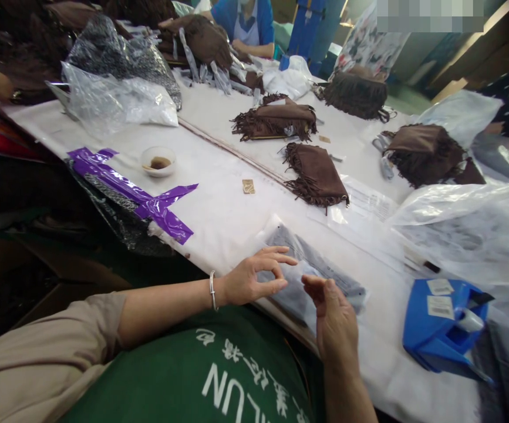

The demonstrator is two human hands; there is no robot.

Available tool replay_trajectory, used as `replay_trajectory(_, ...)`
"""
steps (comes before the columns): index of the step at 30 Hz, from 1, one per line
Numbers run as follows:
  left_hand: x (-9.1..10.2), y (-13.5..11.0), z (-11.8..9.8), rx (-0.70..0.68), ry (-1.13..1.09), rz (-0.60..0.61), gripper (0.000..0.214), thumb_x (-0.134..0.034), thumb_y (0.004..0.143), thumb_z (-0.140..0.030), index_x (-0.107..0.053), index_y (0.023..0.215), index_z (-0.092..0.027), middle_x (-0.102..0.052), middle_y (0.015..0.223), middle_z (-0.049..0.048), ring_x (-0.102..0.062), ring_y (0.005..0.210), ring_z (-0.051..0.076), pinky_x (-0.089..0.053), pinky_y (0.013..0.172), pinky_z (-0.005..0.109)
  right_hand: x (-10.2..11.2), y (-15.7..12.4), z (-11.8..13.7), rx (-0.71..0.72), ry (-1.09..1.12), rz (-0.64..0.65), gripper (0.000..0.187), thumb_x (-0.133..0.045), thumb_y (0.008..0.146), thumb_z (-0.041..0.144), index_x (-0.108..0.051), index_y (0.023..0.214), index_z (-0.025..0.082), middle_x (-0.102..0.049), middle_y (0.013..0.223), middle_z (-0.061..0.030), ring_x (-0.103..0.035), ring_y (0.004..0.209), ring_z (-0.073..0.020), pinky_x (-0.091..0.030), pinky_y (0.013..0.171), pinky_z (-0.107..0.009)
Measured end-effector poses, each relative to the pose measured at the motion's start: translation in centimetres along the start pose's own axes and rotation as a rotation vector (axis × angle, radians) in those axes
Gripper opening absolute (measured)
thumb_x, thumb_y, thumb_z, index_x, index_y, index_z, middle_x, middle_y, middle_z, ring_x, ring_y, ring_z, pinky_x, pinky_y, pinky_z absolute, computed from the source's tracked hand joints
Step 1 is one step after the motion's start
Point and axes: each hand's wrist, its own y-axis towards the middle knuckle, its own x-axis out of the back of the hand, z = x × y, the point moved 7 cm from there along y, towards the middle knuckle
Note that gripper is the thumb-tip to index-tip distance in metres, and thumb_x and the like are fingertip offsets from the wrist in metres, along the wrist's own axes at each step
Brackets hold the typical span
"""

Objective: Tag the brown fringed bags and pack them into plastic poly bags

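My left hand [260, 275], a bracelet on its wrist, hovers over the near edge of the table. Its thumb and index finger curl together in a pinch, while the other fingers stretch out. Facing it, my right hand [337, 320] has its thumb close against bent fingers. Anything between the fingertips of either hand is too small to make out. Beneath both hands lies a clear plastic bag [324, 267] with grey, printed contents. Beyond it rests a brown fringed bag [318, 170]. A small tan square [248, 187] lies on the white tabletop [219, 211].
A blue tape dispenser [439, 323] stands at the right, near clear plastic bags [469, 229]. Purple tape [161, 205] runs along the left edge by a small white dish [158, 161]. More fringed bags [276, 117] lie farther back. A co-worker [248, 29] sits across the table.
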Motion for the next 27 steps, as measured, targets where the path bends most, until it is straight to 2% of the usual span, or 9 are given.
replay_trajectory(3,-0.2,-0.2,-0.7,-0.053,-0.025,0.047,0.008,-0.060,0.085,-0.020,-0.063,0.078,-0.016,-0.057,0.127,0.0106,-0.032,0.135,0.026,-0.028,0.111,0.047,-3.3,-1.4,-1.0,-0.148,0.016,0.331,0.049,-0.041,0.089,0.057,-0.070,0.100,0.020,-0.068,0.107,-0.0092,-0.061,0.101,-0.0250,-0.045,0.094,-0.043)
replay_trajectory(6,-0.9,-0.5,-0.9,-0.075,-0.019,0.076,0.009,-0.060,0.084,-0.021,-0.065,0.079,-0.016,-0.057,0.126,0.0100,-0.030,0.136,0.026,-0.027,0.113,0.047,-5.1,-3.0,-1.0,-0.207,0.151,0.429,0.042,-0.045,0.089,0.053,-0.068,0.106,0.022,-0.065,0.115,-0.0076,-0.057,0.109,-0.0262,-0.044,0.096,-0.043)
replay_trajectory(9,-1.5,-0.9,-0.8,-0.076,0.001,0.089,0.009,-0.061,0.084,-0.023,-0.066,0.079,-0.016,-0.058,0.125,0.0092,-0.032,0.136,0.026,-0.027,0.113,0.045,-4.7,-3.2,-0.8,-0.168,0.180,0.284,0.027,-0.061,0.082,0.043,-0.069,0.097,0.022,-0.068,0.107,-0.0053,-0.060,0.103,-0.0242,-0.045,0.095,-0.042)
replay_trajectory(13,-1.8,-1.1,-0.2,-0.060,0.103,0.069,0.008,-0.059,0.086,-0.021,-0.066,0.083,-0.017,-0.057,0.127,0.0077,-0.032,0.135,0.024,-0.029,0.112,0.043,-2.7,-2.4,0.1,0.025,0.039,-0.022,0.021,-0.069,0.075,0.038,-0.069,0.085,0.019,-0.069,0.097,-0.0044,-0.060,0.100,-0.0228,-0.040,0.098,-0.043)
replay_trajectory(16,-0.4,-0.6,1.1,-0.020,0.278,-0.050,0.014,-0.056,0.088,-0.022,-0.065,0.098,-0.017,-0.054,0.130,0.0076,-0.031,0.136,0.023,-0.028,0.113,0.042,-1.0,-1.9,1.6,0.202,-0.046,-0.244,0.022,-0.067,0.078,0.038,-0.069,0.088,0.019,-0.069,0.102,-0.0055,-0.058,0.107,-0.0236,-0.035,0.103,-0.045)
replay_trajectory(18,0.9,-0.1,2.4,-0.007,0.438,-0.120,0.025,-0.058,0.088,-0.025,-0.061,0.111,-0.018,-0.050,0.135,0.0079,-0.028,0.137,0.024,-0.023,0.114,0.044,-0.7,-1.3,2.4,0.262,-0.115,-0.270,0.021,-0.065,0.080,0.038,-0.069,0.088,0.020,-0.068,0.106,-0.0053,-0.054,0.115,-0.0235,-0.031,0.106,-0.045)
replay_trajectory(20,1.7,0.4,4.0,0.012,0.581,-0.128,0.031,-0.061,0.086,-0.028,-0.059,0.115,-0.020,-0.047,0.138,0.0075,-0.025,0.138,0.026,-0.019,0.114,0.048,-1.4,-0.2,2.7,0.247,-0.213,-0.152,0.020,-0.063,0.081,0.039,-0.069,0.085,0.021,-0.066,0.114,-0.0047,-0.047,0.124,-0.0237,-0.025,0.109,-0.045)
replay_trajectory(23,2.2,1.1,6.5,0.072,0.672,-0.116,0.016,-0.064,0.083,-0.030,-0.064,0.096,-0.020,-0.055,0.128,0.0063,-0.032,0.134,0.027,-0.019,0.112,0.048,-3.1,1.8,2.0,0.194,-0.355,0.067,0.020,-0.060,0.082,0.042,-0.070,0.083,0.023,-0.061,0.124,-0.0032,-0.037,0.132,-0.0239,-0.020,0.112,-0.046)
replay_trajectory(27,2.2,1.3,8.2,0.094,0.642,-0.154,0.014,-0.067,0.081,-0.030,-0.059,0.079,-0.018,-0.062,0.109,0.0049,-0.045,0.120,0.023,-0.028,0.107,0.043,-4.9,4.6,0.4,0.283,-0.643,0.187,0.018,-0.061,0.079,0.040,-0.071,0.084,0.025,-0.057,0.129,-0.0038,-0.027,0.137,-0.0264,-0.017,0.111,-0.050)
